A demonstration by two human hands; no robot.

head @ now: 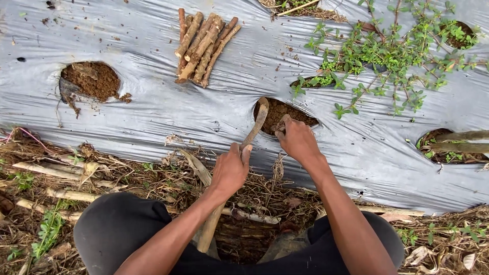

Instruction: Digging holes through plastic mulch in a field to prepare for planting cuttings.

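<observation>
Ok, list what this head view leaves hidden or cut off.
- Right hand: fingertips buried in the soil hole, anything held is unseen.
- Wooden tool: lower handle hidden behind the left hand and forearm.
- Planting hole at right: its contents too small to tell.
- Top hole: cut by the edge.

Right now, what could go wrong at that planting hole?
1. The right hand has its fingers in the soil hole right beside the tool blade that the left hand grips; a slip could nick them.
2. The blade edge could tear the plastic mulch sheet around the hole.
</observation>
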